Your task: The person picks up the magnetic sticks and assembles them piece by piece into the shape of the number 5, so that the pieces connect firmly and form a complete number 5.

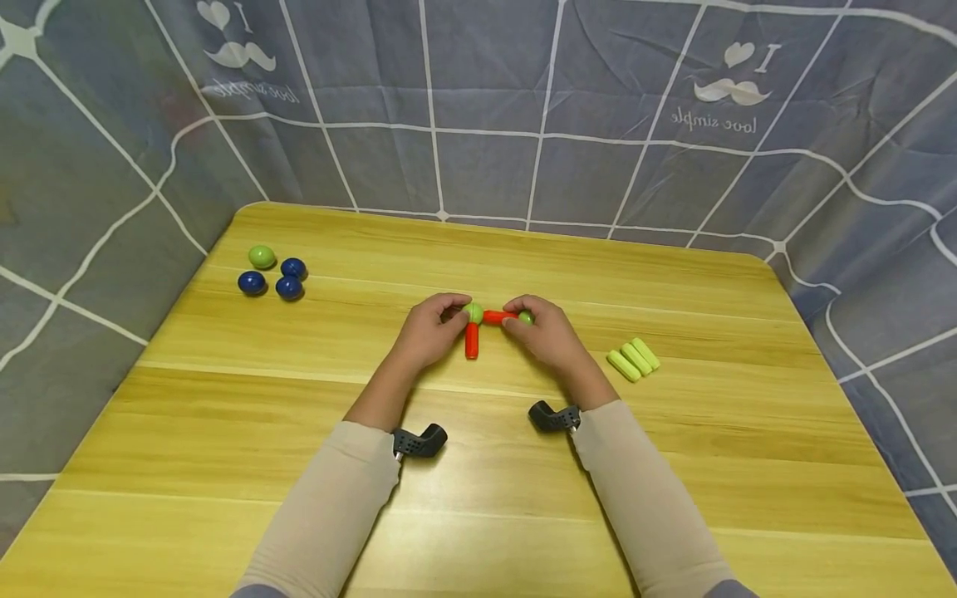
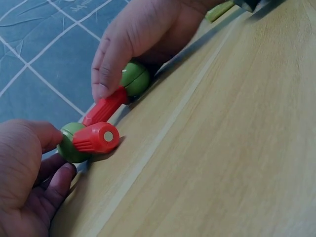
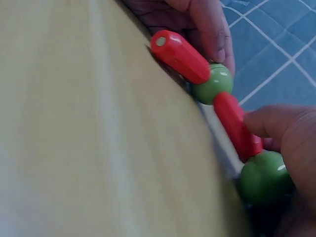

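Observation:
My left hand point(image 1: 432, 330) pinches a green ball point(image 1: 474, 312) between thumb and fingers, near the middle of the table. Two red rods join this ball roughly at a right angle. One red rod point(image 1: 472, 342) points toward me and shows a round silvery disc on its free end in the left wrist view. The other red rod point(image 3: 232, 121) runs right to a second green ball point(image 3: 264, 177). My right hand point(image 1: 548, 332) grips that rod with thumb and fingers, partly covering the second ball in the head view.
Three light-green rods point(image 1: 634, 360) lie side by side to the right of my right hand. At the far left of the wooden table point(image 1: 478, 523) sit a loose green ball point(image 1: 262, 257) and three blue balls point(image 1: 289, 287). A grey checked curtain point(image 1: 486, 100) hangs behind the table.

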Demonstrator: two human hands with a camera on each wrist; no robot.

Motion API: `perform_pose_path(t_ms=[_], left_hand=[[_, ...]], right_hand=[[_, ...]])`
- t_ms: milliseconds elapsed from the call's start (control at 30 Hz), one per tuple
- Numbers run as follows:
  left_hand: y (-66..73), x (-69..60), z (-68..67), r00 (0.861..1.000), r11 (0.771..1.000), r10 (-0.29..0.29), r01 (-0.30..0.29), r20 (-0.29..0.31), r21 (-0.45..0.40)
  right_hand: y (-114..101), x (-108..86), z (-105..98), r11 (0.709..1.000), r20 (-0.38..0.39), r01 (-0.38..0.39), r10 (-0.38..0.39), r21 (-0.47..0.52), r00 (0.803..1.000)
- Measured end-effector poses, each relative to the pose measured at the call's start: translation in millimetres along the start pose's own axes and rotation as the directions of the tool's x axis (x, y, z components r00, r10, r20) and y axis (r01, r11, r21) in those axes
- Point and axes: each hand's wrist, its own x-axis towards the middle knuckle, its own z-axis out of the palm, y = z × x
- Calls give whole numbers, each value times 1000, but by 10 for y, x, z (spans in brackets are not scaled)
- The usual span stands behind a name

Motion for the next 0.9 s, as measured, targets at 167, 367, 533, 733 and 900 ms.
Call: perform_pose_path(t_ms=[167, 367, 533, 733, 900], left_hand=[[2, -9, -15, 1000, 1000, -12, 12, -21, -10], [-12, 3, -31, 999, 998, -21, 18, -45, -64], [-13, 13, -77, 996, 993, -36, 28, -77, -112], [-13, 11, -227, 989, 991, -52, 35, -136, -128], [0, -26, -386, 986, 991, -68, 49, -150, -127]], right_hand=[[-110, 89, -52, 996, 22, 78, -78, -31, 997], [-234, 248, -22, 975, 120, 198, -185, -102, 975], [-284, 347, 15, 958, 219, 242, -207, -151, 954], [-317, 385, 14, 955, 299, 254, -201, -151, 933], [-292, 408, 13, 960, 337, 247, -191, -131, 922]])
